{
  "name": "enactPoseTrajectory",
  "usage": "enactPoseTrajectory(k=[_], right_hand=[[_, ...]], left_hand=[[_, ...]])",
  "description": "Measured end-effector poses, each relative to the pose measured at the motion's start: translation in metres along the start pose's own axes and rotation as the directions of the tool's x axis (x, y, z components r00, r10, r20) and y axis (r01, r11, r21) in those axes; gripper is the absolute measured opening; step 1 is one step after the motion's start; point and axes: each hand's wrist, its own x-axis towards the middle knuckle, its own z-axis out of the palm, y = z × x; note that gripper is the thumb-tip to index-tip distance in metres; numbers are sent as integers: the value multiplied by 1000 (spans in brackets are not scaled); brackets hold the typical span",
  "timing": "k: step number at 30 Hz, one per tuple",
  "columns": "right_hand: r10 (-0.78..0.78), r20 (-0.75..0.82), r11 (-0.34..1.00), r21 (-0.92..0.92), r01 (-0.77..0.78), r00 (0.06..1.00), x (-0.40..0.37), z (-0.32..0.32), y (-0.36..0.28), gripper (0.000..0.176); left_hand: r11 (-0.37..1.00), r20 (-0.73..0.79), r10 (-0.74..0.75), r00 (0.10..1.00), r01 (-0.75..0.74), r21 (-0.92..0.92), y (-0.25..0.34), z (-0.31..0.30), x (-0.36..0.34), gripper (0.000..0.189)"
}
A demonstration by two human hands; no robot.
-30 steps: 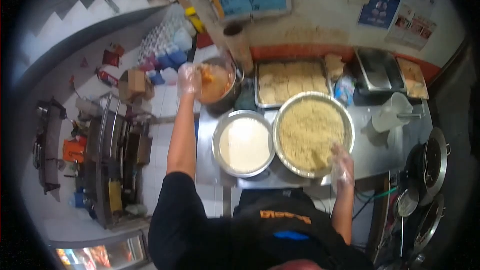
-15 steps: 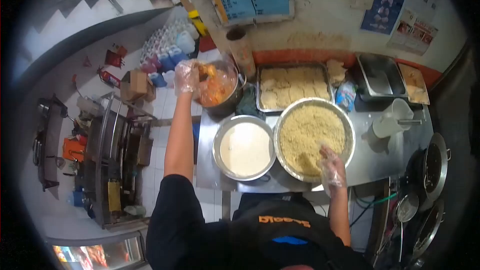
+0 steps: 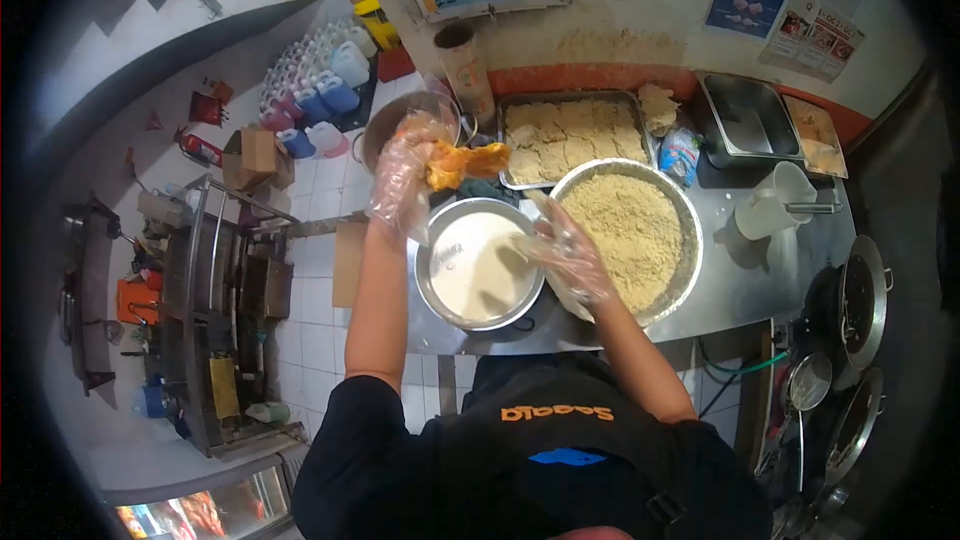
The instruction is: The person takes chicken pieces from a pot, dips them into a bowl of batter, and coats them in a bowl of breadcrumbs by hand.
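Orange piece in left grip, clear filmy glove over it. Below that grip, steel-grey bowl of creamy white batter. Beside right grip, also clear-gloved, sandy yellow crumbs. Beyond both grips, pale tan slabs. Dull grey table. Nearer, black shirt with orange lettering, blue patch.

Three metal bowls, three trays, one jug

table: batter bowl at left | crumb bowl just beside, at right | tray behind crumb bowl | pot behind batter bowl | meat piece between pot and batter bowl | jug at far right
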Motion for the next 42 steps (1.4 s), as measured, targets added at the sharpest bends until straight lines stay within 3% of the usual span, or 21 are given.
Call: enactPoseTrajectory(k=[1, 3, 4, 6, 7, 12, 14, 16, 18, 19, 21, 25, 27, 34, 38, 40, 42], right_hand=[[11, -5, 1000, -7, -11, 1000, 8, 15, 0, 68], [-177, 95, 968, -164, 191, 980, 22, 33, 0, 63], [-162, 99, 969, -170, 177, 982, 23, 33, 2, 63], [102, 17, 995, 7, -102, 995, 22, 30, 11, 50], [132, -18, 989, -72, -132, 991, 22, 27, 17, 34], [220, -128, 973, -38, -227, 967, 15, 24, 32, 25], [268, -111, 953, -116, -280, 957, 9, 31, 18, 25], [276, -105, 950, -120, -288, 955, 12, 28, 25, 28], [339, -129, 874, -323, -363, 932, 12, 25, 22, 30], [345, -124, 870, -329, -366, 931, 12, 24, 24, 30], [248, -121, 855, -440, -276, 961, 13, 22, 32, 30], [280, -139, 842, -439, -313, 950, 8, 38, 30, 25], [295, -225, 865, -350, -359, 929, 4, 50, 24, 21], [343, -148, 866, -334, -373, 928, 20, 44, 45, 18], [281, -127, 866, -393, -309, 951, 23, 60, 40, 17], [225, -97, 786, -570, -240, 969, 29, 68, 35, 18], [197, -75, 733, -651, -197, 978, 38, 78, 25, 20]], left_hand=[[997, -19, -70, 997, 69, -23, -10, 5, -13, 25], [977, 0, -189, 982, 188, -104, -23, 15, -42, 26], [975, -11, -194, 981, 191, -113, -32, 17, -54, 26], [927, -14, -238, 971, 223, -300, -50, 13, -74, 34], [887, 14, -249, 968, 233, -399, -56, 8, -81, 34], [732, 3, -354, 935, 279, -622, -86, -7, -120, 38], [847, -52, -327, 943, 269, -458, -103, -8, -133, 45], [827, -20, -298, 954, 247, -505, -112, -13, -140, 53], [842, -110, -248, 962, 159, -516, -118, -15, -142, 51], [840, -117, -246, 962, 151, -521, -115, -15, -144, 51], [802, -93, -260, 961, 161, -575, -109, -16, -148, 48], [746, -139, -320, 937, 159, -647, -109, -23, -155, 44], [743, -220, -316, 923, 97, -662, -107, -23, -158, 41], [780, -275, -314, 909, 82, -621, -112, -41, -169, 34], [803, -303, -255, 918, 26, -596, -103, -49, -171, 32], [806, -310, -243, 919, 14, -591, -103, -55, -169, 33], [929, -378, -302, 875, 182, -321, -108, -67, -170, 36]])
